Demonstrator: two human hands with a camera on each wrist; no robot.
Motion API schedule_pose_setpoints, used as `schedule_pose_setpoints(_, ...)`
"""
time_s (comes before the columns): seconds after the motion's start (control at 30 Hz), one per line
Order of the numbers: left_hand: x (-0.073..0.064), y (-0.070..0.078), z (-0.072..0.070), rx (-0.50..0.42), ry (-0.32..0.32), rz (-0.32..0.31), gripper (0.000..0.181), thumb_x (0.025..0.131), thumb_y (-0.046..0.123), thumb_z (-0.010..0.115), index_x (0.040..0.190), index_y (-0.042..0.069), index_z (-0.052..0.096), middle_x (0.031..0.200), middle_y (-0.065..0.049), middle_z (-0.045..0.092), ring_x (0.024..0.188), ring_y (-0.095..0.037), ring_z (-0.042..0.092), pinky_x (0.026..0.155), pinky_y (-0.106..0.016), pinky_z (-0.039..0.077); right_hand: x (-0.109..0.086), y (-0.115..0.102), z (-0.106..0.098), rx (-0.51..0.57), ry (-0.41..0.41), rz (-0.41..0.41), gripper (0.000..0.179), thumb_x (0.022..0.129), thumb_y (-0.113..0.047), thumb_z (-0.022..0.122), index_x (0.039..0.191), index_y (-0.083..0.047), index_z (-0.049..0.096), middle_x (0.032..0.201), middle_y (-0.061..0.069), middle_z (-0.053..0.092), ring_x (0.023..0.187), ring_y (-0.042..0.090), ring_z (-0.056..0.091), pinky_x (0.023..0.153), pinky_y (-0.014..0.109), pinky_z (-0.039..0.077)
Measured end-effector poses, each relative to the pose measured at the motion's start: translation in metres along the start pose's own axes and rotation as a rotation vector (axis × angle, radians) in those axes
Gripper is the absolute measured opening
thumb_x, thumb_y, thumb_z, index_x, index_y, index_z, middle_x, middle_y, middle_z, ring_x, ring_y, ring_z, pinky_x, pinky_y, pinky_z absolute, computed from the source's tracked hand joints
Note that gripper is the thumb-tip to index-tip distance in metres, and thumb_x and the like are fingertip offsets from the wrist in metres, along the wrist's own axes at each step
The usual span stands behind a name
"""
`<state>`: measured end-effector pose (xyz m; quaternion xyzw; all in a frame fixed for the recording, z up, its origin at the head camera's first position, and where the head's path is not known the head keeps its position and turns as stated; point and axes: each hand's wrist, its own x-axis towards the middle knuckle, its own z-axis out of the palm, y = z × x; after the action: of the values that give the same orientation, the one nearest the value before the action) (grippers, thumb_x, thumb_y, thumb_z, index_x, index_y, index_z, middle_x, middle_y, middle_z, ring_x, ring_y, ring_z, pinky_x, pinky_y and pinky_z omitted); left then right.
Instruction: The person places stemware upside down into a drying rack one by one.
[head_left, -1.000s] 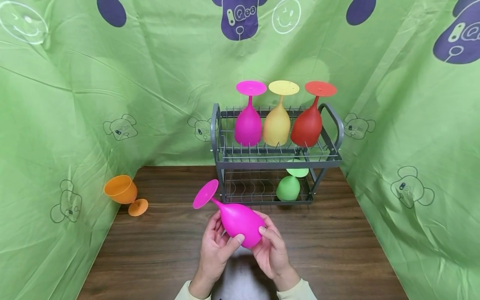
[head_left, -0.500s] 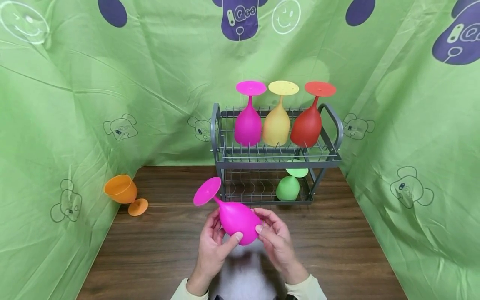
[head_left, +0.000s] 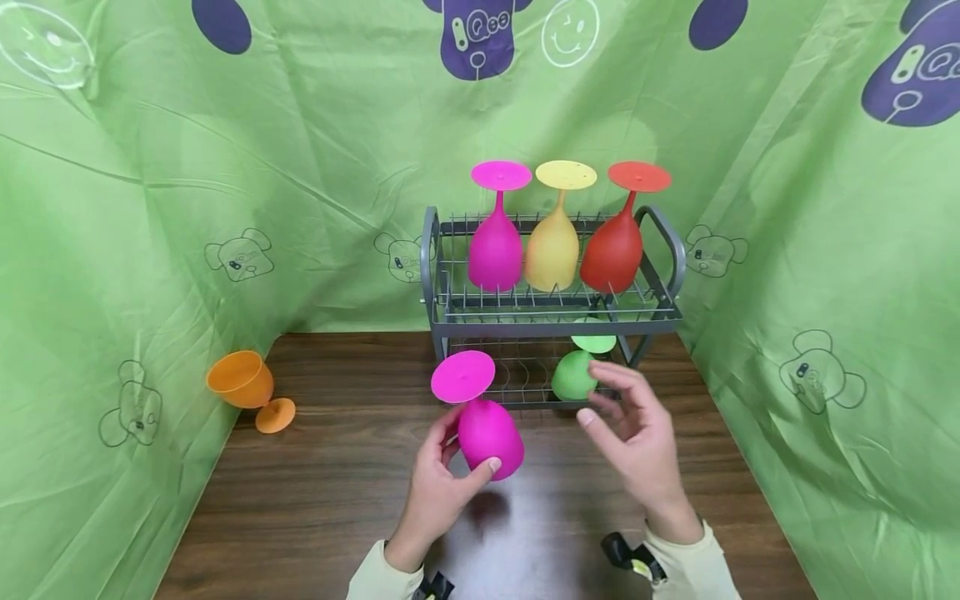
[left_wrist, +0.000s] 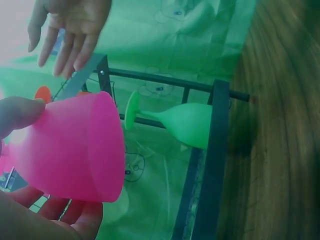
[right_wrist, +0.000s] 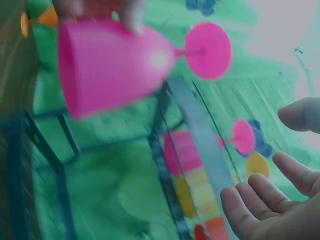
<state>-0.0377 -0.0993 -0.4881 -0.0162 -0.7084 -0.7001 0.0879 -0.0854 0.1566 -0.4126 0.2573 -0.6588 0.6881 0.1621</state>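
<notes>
My left hand (head_left: pixel 444 487) grips a pink wine goblet (head_left: pixel 491 437) by its bowl, thumb on the near side and fingers behind. The goblet is upside down with its round foot uppermost, over the table in front of the rack. In the left wrist view the bowl's open rim (left_wrist: pixel 107 147) faces the lower tier. My right hand (head_left: pixel 637 437) holds nothing; its fingers are spread and relaxed, overlapping the edge of a green goblet (head_left: pixel 574 377) in the head view. That green goblet stands upside down at the right of the lower tier.
A two-tier dark dish rack (head_left: pixel 555 328) stands at the back. Its upper tier holds upturned goblets: pink (head_left: pixel 495 254), yellow (head_left: pixel 552 257) and red (head_left: pixel 612 256). An orange goblet (head_left: pixel 242 379) lies tilted on the wooden table (head_left: pixel 315 500) at left. Green cloth (head_left: pixel 337 167) encloses the sides.
My right hand has let go of the pink goblet and moved right and forward. In my left hand the goblet has turned from slanting to nearly upside down and shifted slightly right.
</notes>
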Motion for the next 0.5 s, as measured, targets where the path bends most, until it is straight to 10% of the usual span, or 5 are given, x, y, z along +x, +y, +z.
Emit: schedule_pose_setpoints(0.5,0.043,-0.012,0.009,0.161,-0.047,0.102,0.081,0.08,0.01,0.089,0.151,0.016,0.051,0.143,-0.002,0.059,0.131,-0.026,0.063,0.114,-0.052,0.051,0.055,0.002,-0.054,-0.239,0.271,0.005,0.052,0.083,0.016,0.076,0.133,0.011,0.062,0.137,0.011,0.061,0.121,0.024,0.064,0.1,0.021,0.058)
